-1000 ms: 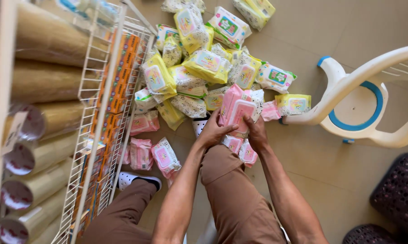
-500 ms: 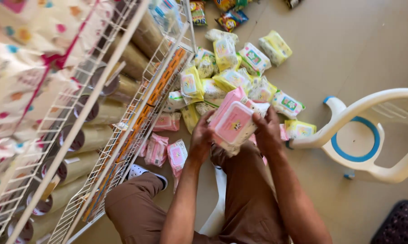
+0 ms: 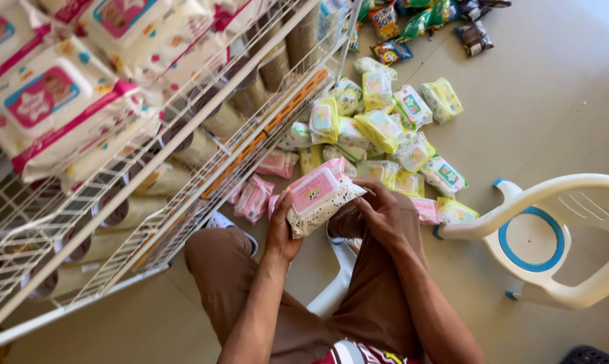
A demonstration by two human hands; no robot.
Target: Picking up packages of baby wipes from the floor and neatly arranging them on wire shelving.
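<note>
Yellow and green wipe packs [image 3: 385, 128] are lying heaped on the floor [image 3: 561, 87] — snack bags [image 3: 419, 17] beyond them. A white wire rack [image 3: 149, 168] is holding what seem to be paper rolls [image 3: 203, 145], and a white-and-blue plastic chair [image 3: 554, 236] is standing nearby.

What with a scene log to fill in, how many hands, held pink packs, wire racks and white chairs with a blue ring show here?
Hands, left hand and right hand: 2
Held pink-lidded pack: 1
Wire rack: 1
White chair with blue ring: 1
Total: 5

Bright, even daylight — soft shadows, slight blur at edges
</note>
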